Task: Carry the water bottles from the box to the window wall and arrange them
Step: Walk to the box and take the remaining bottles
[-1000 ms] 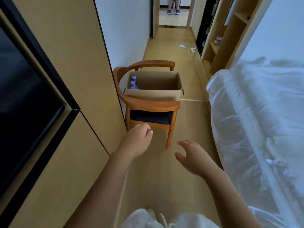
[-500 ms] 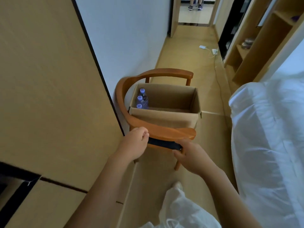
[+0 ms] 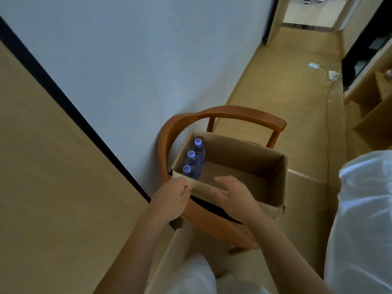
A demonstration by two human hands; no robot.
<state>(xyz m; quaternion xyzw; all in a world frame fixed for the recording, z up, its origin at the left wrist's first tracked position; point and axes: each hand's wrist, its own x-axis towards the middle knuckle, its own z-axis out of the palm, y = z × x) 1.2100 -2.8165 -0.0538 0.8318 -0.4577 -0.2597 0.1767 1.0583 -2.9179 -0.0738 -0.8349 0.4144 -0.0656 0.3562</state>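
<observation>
Nearest, two bare forearms reach forward over the chair (image 3: 222, 115). The left hand (image 3: 170, 201) hovers at the near left corner of the cardboard box (image 3: 273, 177), fingers loosely curled, its grip released and holding nothing. The right hand (image 3: 232, 195) spreads open above the box's near wall, also released. Inside, three water bottles (image 3: 194, 159) with pale caps stand upright in a row along the left wall. To lift well, each hand should probably wrap a bottle's body below the cap. Beyond, a hallway floor (image 3: 297, 66) stretches away.
</observation>
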